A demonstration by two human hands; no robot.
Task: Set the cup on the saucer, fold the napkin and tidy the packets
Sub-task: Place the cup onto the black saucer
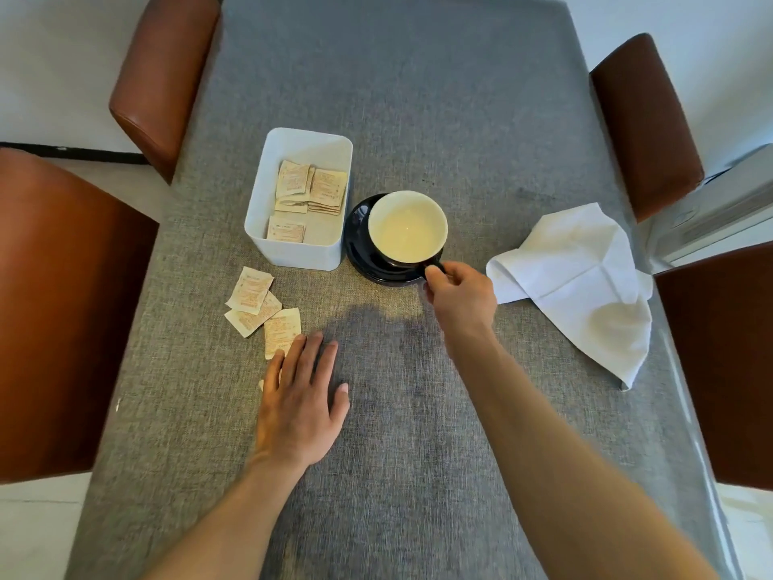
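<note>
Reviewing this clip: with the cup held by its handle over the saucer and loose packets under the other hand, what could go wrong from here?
1. The right hand pinches only the handle of the cup, which seems off-centre on the saucer; it may tip.
2. The left hand overlaps one of the loose packets, so a sweep might crumple it.
3. The napkin overhangs the table edge and might slide off.

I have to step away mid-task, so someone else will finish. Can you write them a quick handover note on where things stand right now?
Right hand: pinching the handle of the dark cup with cream inside, which sits on the dark round saucer.
Left hand: open, flat on the grey tablecloth, covering part of one of the loose paper packets.
Done: cup on saucer; some packets in the white rectangular box.
Left: box the loose packets, fold the crumpled white napkin.
</note>
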